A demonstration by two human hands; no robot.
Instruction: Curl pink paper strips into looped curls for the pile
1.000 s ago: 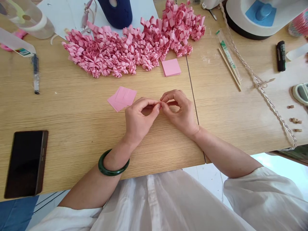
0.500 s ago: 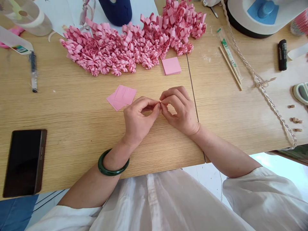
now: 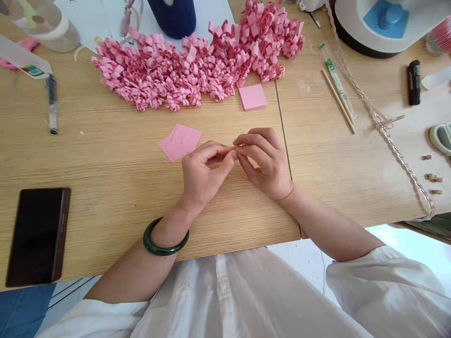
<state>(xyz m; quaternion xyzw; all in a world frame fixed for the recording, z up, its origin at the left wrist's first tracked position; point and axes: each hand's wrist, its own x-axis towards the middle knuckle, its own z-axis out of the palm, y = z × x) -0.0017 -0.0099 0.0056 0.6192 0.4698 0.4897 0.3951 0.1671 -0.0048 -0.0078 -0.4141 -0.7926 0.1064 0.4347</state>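
My left hand [image 3: 203,172] and my right hand [image 3: 265,159] meet over the wooden table [image 3: 105,178], fingertips pinched together on a small pink paper piece [image 3: 235,148] that is mostly hidden between them. A green bangle [image 3: 162,244] circles my left wrist. Just left of the hands lie a few loose pink paper squares [image 3: 179,142]. A small stack of pink squares [image 3: 252,97] sits farther back, in front of a big heap of curled pink paper pieces [image 3: 190,70].
A black phone [image 3: 37,234] lies at the near left edge. A pen [image 3: 52,105] is at far left. Chopsticks [image 3: 338,96], a braided cord [image 3: 384,126], a black lighter [image 3: 413,82] and a white appliance [image 3: 380,23] occupy the right side. A dark blue object [image 3: 172,16] stands at the back.
My right fingers have shifted slightly around the pinched paper piece; both hands stay in the same spot. The view has moved a little.
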